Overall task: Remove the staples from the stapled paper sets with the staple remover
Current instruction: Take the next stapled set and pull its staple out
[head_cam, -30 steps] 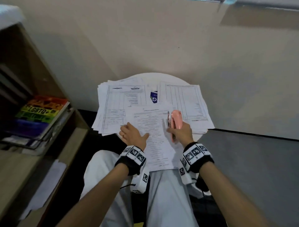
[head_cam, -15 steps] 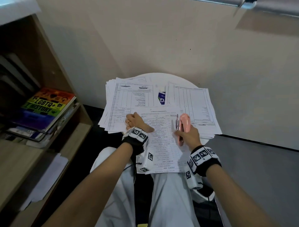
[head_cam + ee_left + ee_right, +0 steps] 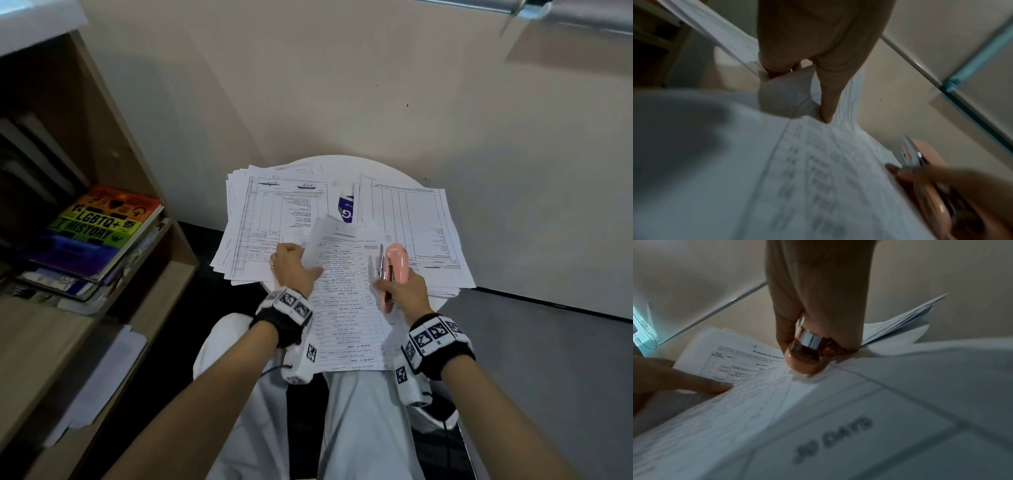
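A printed paper set lies over the near edge of the round white table and onto my lap. My left hand grips its left edge, thumb on top and fingers curled beneath, so the upper left corner curls up. My right hand holds the pink staple remover upright over the set's right side, its metal part facing left. In the right wrist view the staple remover rests its rounded end on the paper. No staple can be made out.
Two thick stacks of forms lie on the table, one at the left and one at the right, with a blue-and-white item between them. A wooden shelf with a rainbow-covered book stands at my left. A wall is right behind the table.
My left hand went from lying flat on the sheet to gripping its left edge, and the top of the set has lifted and curled. The right hand still holds the staple remover.
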`<action>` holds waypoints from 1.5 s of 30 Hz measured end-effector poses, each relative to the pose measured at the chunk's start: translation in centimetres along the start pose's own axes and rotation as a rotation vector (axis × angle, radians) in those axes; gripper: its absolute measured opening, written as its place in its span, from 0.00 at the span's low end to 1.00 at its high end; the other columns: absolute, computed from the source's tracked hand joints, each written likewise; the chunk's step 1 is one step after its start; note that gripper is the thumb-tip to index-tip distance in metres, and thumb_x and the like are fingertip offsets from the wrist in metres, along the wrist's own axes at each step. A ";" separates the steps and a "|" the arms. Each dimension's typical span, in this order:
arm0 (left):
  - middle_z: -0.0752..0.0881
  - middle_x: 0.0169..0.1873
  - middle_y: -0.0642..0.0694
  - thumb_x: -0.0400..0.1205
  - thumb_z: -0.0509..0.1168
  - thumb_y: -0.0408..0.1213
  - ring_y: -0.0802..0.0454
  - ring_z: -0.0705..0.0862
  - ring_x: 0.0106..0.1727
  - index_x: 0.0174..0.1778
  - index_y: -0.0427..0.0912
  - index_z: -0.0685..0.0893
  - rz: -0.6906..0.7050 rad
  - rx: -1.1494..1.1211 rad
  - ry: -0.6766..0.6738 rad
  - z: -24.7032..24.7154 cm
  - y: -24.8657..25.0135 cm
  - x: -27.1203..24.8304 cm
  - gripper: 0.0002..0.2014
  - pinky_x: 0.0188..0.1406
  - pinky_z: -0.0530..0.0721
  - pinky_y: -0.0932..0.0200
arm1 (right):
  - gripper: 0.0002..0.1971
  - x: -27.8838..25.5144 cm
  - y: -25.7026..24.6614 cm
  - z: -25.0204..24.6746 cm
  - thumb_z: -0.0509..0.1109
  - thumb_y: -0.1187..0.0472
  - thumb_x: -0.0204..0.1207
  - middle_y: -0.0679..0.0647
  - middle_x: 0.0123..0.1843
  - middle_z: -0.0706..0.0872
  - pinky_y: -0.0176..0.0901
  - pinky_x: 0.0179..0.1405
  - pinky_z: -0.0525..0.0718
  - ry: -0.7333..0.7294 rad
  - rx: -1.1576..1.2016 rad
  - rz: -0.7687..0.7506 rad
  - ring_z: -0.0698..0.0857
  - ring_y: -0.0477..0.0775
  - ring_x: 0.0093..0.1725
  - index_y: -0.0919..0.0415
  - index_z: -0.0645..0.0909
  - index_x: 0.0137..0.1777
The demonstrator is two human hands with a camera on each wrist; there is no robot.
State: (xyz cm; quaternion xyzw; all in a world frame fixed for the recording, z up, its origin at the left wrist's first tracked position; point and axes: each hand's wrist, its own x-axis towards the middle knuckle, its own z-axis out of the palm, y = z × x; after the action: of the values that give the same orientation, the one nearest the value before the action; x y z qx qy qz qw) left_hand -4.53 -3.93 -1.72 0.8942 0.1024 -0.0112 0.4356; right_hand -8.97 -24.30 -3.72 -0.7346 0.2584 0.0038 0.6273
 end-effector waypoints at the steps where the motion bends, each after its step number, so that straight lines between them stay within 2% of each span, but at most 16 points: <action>1: 0.70 0.67 0.41 0.71 0.76 0.35 0.43 0.66 0.69 0.58 0.33 0.85 0.049 -0.027 0.018 0.2 -0.5 -0.8 0.20 0.70 0.70 0.51 | 0.16 0.0 0.0 0.0 0.78 0.71 0.67 0.64 0.47 0.87 0.54 0.50 0.87 -0.002 0.005 0.001 0.87 0.61 0.46 0.65 0.81 0.54; 6: 0.55 0.81 0.39 0.79 0.69 0.31 0.42 0.55 0.81 0.64 0.33 0.82 0.074 -0.029 0.045 1.6 -1.5 -2.4 0.17 0.80 0.57 0.51 | 0.17 -0.1 -0.1 0.1 0.77 0.72 0.68 0.59 0.44 0.86 0.45 0.42 0.85 0.002 0.013 -0.002 0.85 0.55 0.43 0.66 0.80 0.56; 12: 0.68 0.71 0.45 0.74 0.68 0.24 0.42 0.74 0.62 0.55 0.36 0.87 0.206 -0.027 0.083 1.6 -1.1 -2.4 0.14 0.64 0.77 0.48 | 0.16 0.0 -0.2 0.0 0.78 0.72 0.67 0.61 0.44 0.85 0.58 0.51 0.86 0.000 -0.001 0.006 0.85 0.61 0.45 0.65 0.80 0.53; 14: 0.69 0.70 0.46 0.76 0.66 0.26 0.42 0.79 0.58 0.55 0.36 0.85 0.247 -0.055 0.091 2.0 -1.5 -2.7 0.12 0.57 0.83 0.45 | 0.15 0.0 -0.2 0.0 0.78 0.72 0.66 0.62 0.46 0.86 0.59 0.54 0.86 0.002 -0.006 0.009 0.86 0.62 0.47 0.62 0.80 0.50; 16: 0.70 0.70 0.47 0.81 0.63 0.31 0.45 0.79 0.58 0.59 0.37 0.84 0.289 -0.082 0.098 2.2 -1.7 -3.0 0.12 0.54 0.83 0.50 | 0.15 -0.1 -0.2 0.0 0.78 0.72 0.65 0.61 0.45 0.86 0.60 0.55 0.86 0.004 -0.002 0.009 0.85 0.61 0.47 0.61 0.80 0.49; 18: 0.78 0.62 0.44 0.85 0.61 0.37 0.49 0.80 0.53 0.58 0.35 0.84 0.300 -0.187 0.085 2.0 -1.5 -3.2 0.12 0.48 0.80 0.63 | 0.15 -0.3 -0.4 0.0 0.78 0.72 0.66 0.60 0.44 0.86 0.60 0.56 0.86 -0.001 -0.001 0.012 0.85 0.60 0.46 0.62 0.80 0.50; 21: 0.83 0.34 0.48 0.85 0.61 0.42 0.49 0.82 0.38 0.46 0.31 0.84 0.185 -0.370 0.009 1.0 -1.5 -2.6 0.15 0.30 0.77 0.74 | 0.19 -0.7 -0.9 -0.1 0.77 0.72 0.67 0.60 0.45 0.86 0.56 0.51 0.87 -0.015 0.014 0.024 0.85 0.58 0.45 0.68 0.79 0.59; 23: 0.89 0.37 0.41 0.84 0.63 0.42 0.43 0.87 0.41 0.47 0.29 0.85 0.162 -0.430 -0.062 0.2 -2.2 -1.4 0.16 0.39 0.88 0.58 | 0.25 -0.8 -1.4 -0.5 0.76 0.72 0.68 0.61 0.49 0.85 0.50 0.44 0.87 -0.009 0.032 -0.005 0.86 0.60 0.48 0.70 0.75 0.65; 26: 0.90 0.48 0.35 0.82 0.66 0.43 0.39 0.89 0.51 0.54 0.30 0.86 0.175 -0.515 -0.145 -1.4 -2.6 -0.4 0.17 0.52 0.88 0.39 | 0.35 -0.7 -2.4 -1.7 0.77 0.73 0.67 0.58 0.58 0.82 0.51 0.48 0.86 -0.005 0.062 -0.090 0.85 0.59 0.55 0.61 0.67 0.73; 28: 0.89 0.52 0.37 0.82 0.66 0.42 0.40 0.88 0.55 0.60 0.32 0.84 0.170 -0.593 -0.209 -2.6 -2.3 -0.3 0.17 0.56 0.87 0.40 | 0.33 -1.1 -3.3 -2.3 0.76 0.74 0.67 0.57 0.57 0.84 0.51 0.50 0.86 -0.057 0.055 -0.096 0.86 0.58 0.55 0.60 0.71 0.72; 32: 0.86 0.62 0.44 0.85 0.61 0.43 0.48 0.86 0.61 0.72 0.43 0.74 0.229 -0.668 -0.263 -3.6 -2.2 -0.3 0.20 0.60 0.86 0.43 | 0.10 -1.8 -5.2 -2.3 0.74 0.74 0.71 0.57 0.42 0.85 0.43 0.37 0.84 -0.058 0.068 -0.118 0.86 0.57 0.43 0.63 0.81 0.50; 35: 0.82 0.67 0.49 0.88 0.54 0.42 0.53 0.83 0.65 0.79 0.50 0.64 0.323 -0.609 -0.206 -3.7 -2.2 -0.9 0.22 0.63 0.85 0.46 | 0.09 -1.8 -5.6 -2.1 0.74 0.72 0.72 0.59 0.39 0.85 0.53 0.42 0.85 -0.024 0.189 -0.106 0.84 0.61 0.41 0.64 0.81 0.49; 38: 0.78 0.72 0.49 0.89 0.50 0.43 0.51 0.81 0.69 0.80 0.65 0.59 0.424 -0.595 -0.175 -3.8 -2.2 -1.3 0.23 0.66 0.82 0.42 | 0.10 -1.9 -5.6 -1.9 0.73 0.73 0.71 0.60 0.39 0.83 0.48 0.35 0.82 0.002 0.223 -0.079 0.83 0.58 0.36 0.64 0.81 0.50; 40: 0.74 0.75 0.51 0.89 0.48 0.48 0.49 0.76 0.74 0.78 0.71 0.56 0.470 -0.514 -0.159 -3.6 -2.5 -1.0 0.22 0.76 0.70 0.39 | 0.12 -2.2 -5.6 -1.9 0.73 0.73 0.71 0.59 0.39 0.83 0.43 0.29 0.82 0.008 0.230 -0.074 0.83 0.56 0.34 0.64 0.81 0.54; 43: 0.78 0.71 0.54 0.88 0.49 0.49 0.46 0.67 0.79 0.74 0.58 0.72 0.518 -0.378 -0.147 -3.4 -2.7 -0.7 0.19 0.81 0.55 0.61 | 0.12 -2.6 -5.4 -2.1 0.73 0.74 0.71 0.56 0.37 0.83 0.43 0.26 0.81 0.008 0.222 -0.088 0.83 0.54 0.33 0.65 0.80 0.52; 45: 0.84 0.56 0.52 0.89 0.52 0.39 0.46 0.75 0.70 0.59 0.46 0.82 0.491 -0.436 -0.133 -4.0 -2.4 -0.8 0.14 0.73 0.68 0.60 | 0.13 -2.6 -5.5 -2.6 0.73 0.75 0.71 0.56 0.37 0.83 0.45 0.33 0.82 0.014 0.205 -0.104 0.83 0.55 0.36 0.65 0.80 0.53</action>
State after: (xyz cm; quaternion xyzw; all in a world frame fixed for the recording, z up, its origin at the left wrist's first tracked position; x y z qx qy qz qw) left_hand -6.06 0.50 -1.01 0.7754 -0.1447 0.0580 0.6120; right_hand -9.93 -25.32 2.76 -0.6790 0.2234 -0.0601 0.6967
